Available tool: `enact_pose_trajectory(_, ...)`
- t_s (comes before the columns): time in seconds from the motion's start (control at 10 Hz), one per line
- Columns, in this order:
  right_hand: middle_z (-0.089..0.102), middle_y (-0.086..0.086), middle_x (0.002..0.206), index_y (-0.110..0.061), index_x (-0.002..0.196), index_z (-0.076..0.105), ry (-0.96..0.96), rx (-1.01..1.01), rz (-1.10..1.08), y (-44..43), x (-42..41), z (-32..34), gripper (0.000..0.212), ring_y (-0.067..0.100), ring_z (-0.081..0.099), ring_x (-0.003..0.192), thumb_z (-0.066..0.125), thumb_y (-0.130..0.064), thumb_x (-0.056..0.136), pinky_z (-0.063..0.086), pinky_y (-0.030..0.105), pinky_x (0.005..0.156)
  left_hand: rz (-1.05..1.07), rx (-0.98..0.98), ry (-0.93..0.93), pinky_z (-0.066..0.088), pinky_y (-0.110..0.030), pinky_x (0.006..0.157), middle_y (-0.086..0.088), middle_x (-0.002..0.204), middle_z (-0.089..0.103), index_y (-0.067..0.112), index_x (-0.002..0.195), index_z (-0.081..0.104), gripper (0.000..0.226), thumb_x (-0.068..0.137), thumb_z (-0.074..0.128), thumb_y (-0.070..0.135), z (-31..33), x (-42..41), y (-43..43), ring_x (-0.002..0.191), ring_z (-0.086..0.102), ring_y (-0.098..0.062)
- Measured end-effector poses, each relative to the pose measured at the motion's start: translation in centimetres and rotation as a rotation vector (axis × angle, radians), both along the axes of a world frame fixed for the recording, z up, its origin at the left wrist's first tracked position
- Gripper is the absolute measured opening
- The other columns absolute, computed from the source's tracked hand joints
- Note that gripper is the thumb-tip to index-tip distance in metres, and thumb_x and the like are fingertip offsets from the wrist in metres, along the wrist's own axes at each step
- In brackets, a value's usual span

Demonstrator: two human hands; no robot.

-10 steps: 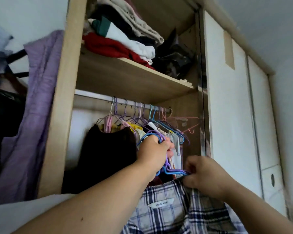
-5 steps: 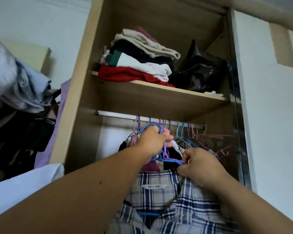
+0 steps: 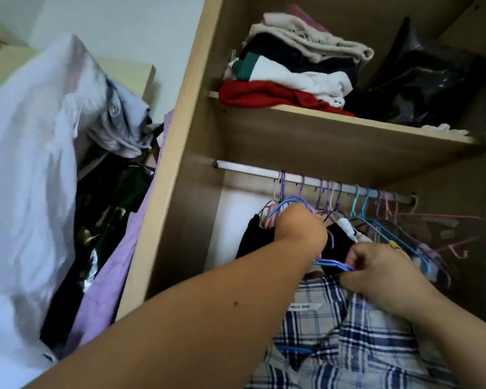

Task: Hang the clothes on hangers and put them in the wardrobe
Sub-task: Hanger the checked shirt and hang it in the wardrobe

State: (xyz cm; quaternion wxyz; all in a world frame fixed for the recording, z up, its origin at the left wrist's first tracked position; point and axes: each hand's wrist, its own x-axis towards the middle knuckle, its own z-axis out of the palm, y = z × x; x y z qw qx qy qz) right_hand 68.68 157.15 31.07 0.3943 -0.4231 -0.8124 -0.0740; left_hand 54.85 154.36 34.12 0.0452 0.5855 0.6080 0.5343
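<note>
Left hand [image 3: 298, 230]: in the head view, we see its fingers curled round the blue and purple hanger hooks [image 3: 291, 202], holding them just below the rail [image 3: 250, 172].
Right hand [image 3: 376, 269]: thumb and fingers pinch the hanger's arm [image 3: 335, 264], just above the collar of the plaid shirt [image 3: 348, 346].
Shirt: it hangs under both hands, in front of the open wardrobe [image 3: 177, 175], not yet on the rail. A strip of blue shows inside its collar, so we judge it is already on a hanger.
Change: over the last second both hands have climbed with the shirt. The hooks sat well below the rail and are now close under it, among the hangers [image 3: 376, 217] already there.
Meaning: we judge the hanging step is nearly done; the hook needs lifting over the rail and letting down.
Arm pose: the left forearm reaches up and across from the lower left. The right forearm comes in from the lower right, with its hand lower than the left.
</note>
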Motion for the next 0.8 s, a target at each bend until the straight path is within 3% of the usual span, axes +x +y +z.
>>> enact_pose_trajectory(0.1,0.061,0.000,0.058,-0.014,0.066,0.059,-0.023,-0.017,-0.007,0.0,-0.3,0.6,0.020,0.014,0.054,0.054,0.075,-0.025,0.064,0.038,0.028,0.049,-0.223,0.120,-0.339,0.047,-0.043,0.097,-0.021,0.124,0.058,-0.004,0.112,0.058,0.026,0.089,0.048,0.001,0.4,-0.5,1.1,0.116,0.056,-0.035)
enact_pose_trajectory(0.2,0.057,-0.001,0.058,-0.013,0.066,0.059,-0.013,-0.075,0.027,0.1,-0.4,2.0,0.021,0.012,0.049,0.053,0.077,-0.025,0.065,0.035,0.026,0.049,-0.419,0.162,-0.458,0.054,-0.027,0.074,-0.022,0.120,0.062,-0.009,0.116,0.053,0.025,0.095,0.041,-0.003,1.6,-0.8,2.0,0.106,0.063,-0.035)
enact_pose_trajectory(0.3,0.049,-0.004,0.052,-0.016,0.062,0.055,0.019,-0.125,0.080,0.1,-0.8,3.9,0.027,0.010,0.042,0.049,0.079,-0.028,0.066,0.030,0.025,0.045,-0.541,0.162,-0.435,0.052,-0.016,0.054,-0.024,0.119,0.059,-0.007,0.118,0.050,0.025,0.099,0.035,-0.002,3.6,-1.3,2.0,0.084,0.067,-0.027)
enact_pose_trajectory(0.4,0.043,-0.004,0.050,-0.017,0.066,0.056,0.065,-0.234,0.191,-0.2,-1.6,6.0,0.029,0.010,0.037,0.047,0.076,-0.037,0.073,0.028,0.025,0.049,-0.587,0.171,-0.352,0.053,-0.020,0.057,-0.015,0.099,0.062,0.008,0.090,0.052,0.020,0.099,0.035,0.000,5.7,-2.8,2.9,0.054,0.065,-0.006)
enact_pose_trajectory(0.5,0.049,-0.007,0.046,-0.011,0.072,0.063,0.115,-0.355,0.305,-0.2,-2.7,7.9,0.030,0.005,0.044,0.043,0.069,-0.039,0.081,0.035,0.025,0.052,-0.628,0.169,-0.296,0.055,-0.026,0.066,-0.017,0.103,0.062,0.010,0.088,0.051,0.021,0.099,0.036,0.000,7.9,-5.1,3.9,0.057,0.066,-0.007)
enact_pose_trajectory(0.6,0.047,-0.009,0.039,-0.010,0.066,0.061,0.167,-0.342,0.342,0.6,-4.9,9.2,0.026,0.001,0.042,0.037,0.070,-0.030,0.080,0.034,0.015,0.043,-0.643,0.163,-0.233,0.058,-0.025,0.066,-0.022,0.110,0.064,0.007,0.091,0.053,0.019,0.099,0.037,0.001,10.0,-7.3,5.2,0.076,0.069,-0.018)
enact_pose_trajectory(0.7,0.032,-0.010,0.035,-0.013,0.058,0.051,0.263,-0.229,0.311,2.6,-7.7,10.5,0.029,0.006,0.028,0.032,0.074,-0.024,0.073,0.020,0.019,0.033,-0.555,0.162,-0.114,0.057,-0.025,0.066,-0.021,0.110,0.063,0.006,0.092,0.053,0.017,0.100,0.038,0.002,12.4,-9.2,6.8,0.092,0.065,-0.027)
enact_pose_trajectory(0.8,0.042,0.001,0.051,-0.011,0.067,0.060,0.327,-0.164,0.304,4.3,-10.3,12.2,0.021,0.014,0.037,0.051,0.076,-0.024,0.067,0.025,0.023,0.046,-0.477,0.173,-0.010,0.056,-0.025,0.066,-0.016,0.102,0.063,0.004,0.098,0.052,0.015,0.099,0.038,0.002,14.9,-10.8,8.3,0.078,0.065,-0.021)
